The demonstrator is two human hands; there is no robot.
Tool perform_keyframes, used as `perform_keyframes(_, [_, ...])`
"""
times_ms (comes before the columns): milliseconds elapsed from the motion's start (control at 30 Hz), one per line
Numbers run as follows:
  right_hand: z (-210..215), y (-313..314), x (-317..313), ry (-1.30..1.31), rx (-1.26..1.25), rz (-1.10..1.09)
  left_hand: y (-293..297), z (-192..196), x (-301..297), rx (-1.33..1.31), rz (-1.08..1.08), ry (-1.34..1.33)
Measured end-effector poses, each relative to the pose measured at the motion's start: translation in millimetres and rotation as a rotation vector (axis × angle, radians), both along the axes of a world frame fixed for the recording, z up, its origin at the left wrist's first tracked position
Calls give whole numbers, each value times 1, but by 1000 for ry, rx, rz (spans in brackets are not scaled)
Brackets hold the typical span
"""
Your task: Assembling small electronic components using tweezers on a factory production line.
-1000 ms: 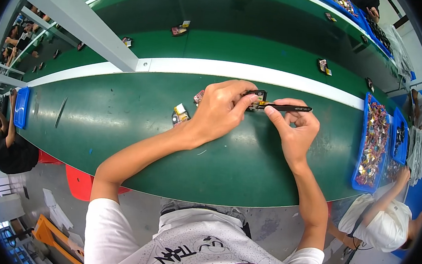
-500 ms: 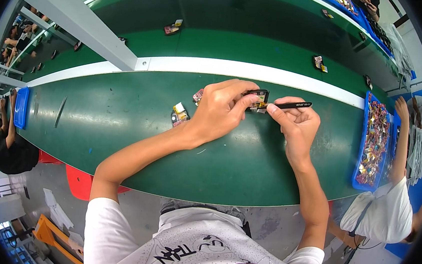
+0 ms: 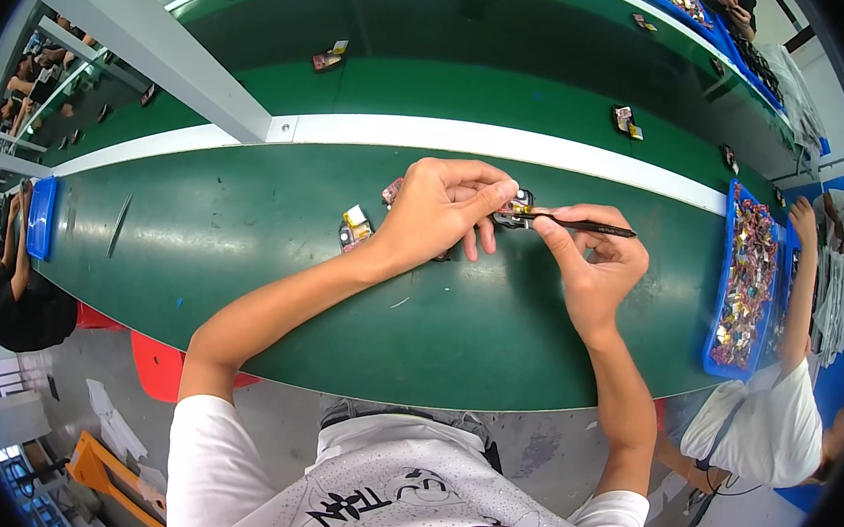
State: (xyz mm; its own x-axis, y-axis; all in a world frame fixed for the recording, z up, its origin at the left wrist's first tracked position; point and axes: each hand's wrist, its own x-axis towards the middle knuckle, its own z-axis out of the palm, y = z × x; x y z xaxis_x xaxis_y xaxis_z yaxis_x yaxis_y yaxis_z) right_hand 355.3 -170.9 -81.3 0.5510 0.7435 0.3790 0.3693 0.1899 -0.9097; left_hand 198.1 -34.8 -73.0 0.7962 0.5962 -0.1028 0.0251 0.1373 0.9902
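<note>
My left hand pinches a small electronic assembly with a black casing between thumb and fingertips, above the green worktable. From the right, my right hand grips black tweezers, whose tips reach the assembly's lower edge. Exactly what the tips touch is too small to tell. Beside my left forearm lies another dark assembly with yellow and white parts. A reddish one shows partly behind my left wrist, and a dark bit peeks out under that hand.
Beyond a white rail, a green conveyor belt carries several similar assemblies. A blue bin full of small parts stands at right, near a co-worker's arm. Another blue bin and a thin metal strip are at left.
The assembly has tilted flatter in my left hand, whose lower fingers have spread. The tweezers have dropped slightly and swung more level. Assemblies on the belt have shifted left.
</note>
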Motion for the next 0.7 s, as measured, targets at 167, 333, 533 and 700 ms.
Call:
perform_keyframes(167, [-4, 1, -4, 38, 53, 11, -1, 3, -2, 9, 13, -3])
perform_keyframes(333, [-5, 1, -5, -11, 52, -2, -2, 5, -4, 5, 27, -5])
perform_keyframes(533, [-7, 3, -6, -128, 115, -24, -1, 1, -3, 14, 54, -52])
perform_keyframes(700, [-6, 2, -7, -178, 110, -25, -2, 5, -5, 9, 48, -22])
